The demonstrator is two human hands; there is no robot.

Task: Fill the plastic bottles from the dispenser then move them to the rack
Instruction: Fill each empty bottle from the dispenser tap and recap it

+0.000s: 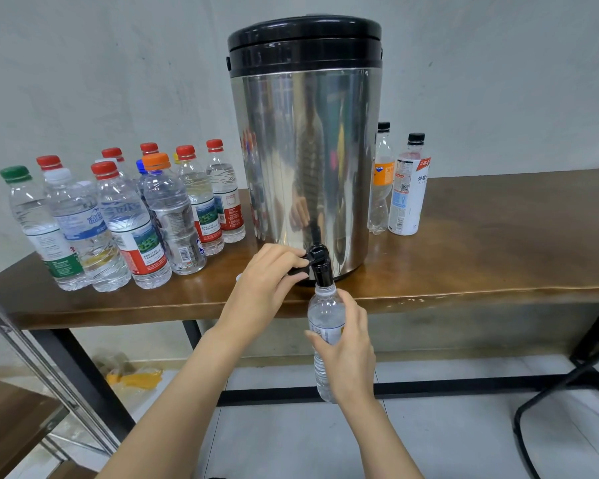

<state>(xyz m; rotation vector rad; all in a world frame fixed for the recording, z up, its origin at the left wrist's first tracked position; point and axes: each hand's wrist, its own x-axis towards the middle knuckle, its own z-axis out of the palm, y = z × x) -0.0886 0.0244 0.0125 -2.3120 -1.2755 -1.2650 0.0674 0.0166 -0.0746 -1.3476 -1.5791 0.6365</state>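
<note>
A tall steel dispenser (305, 150) with a black lid stands on the wooden table (498, 250). Its black tap (317, 262) juts over the table's front edge. My left hand (267, 278) grips the tap's lever. My right hand (346, 350) holds an uncapped clear plastic bottle (324, 314) upright, its mouth right under the spout. Several capped bottles (125, 216) with red, green, white and orange caps stand on the table left of the dispenser. Two black-capped bottles (400, 188) stand to its right.
The grey wall rises just behind the table. A metal rack frame with a wooden shelf (11, 413) sits at the lower left. Black chair legs (567, 392) stand on the floor at the right. Yellow material (135, 378) lies under the table.
</note>
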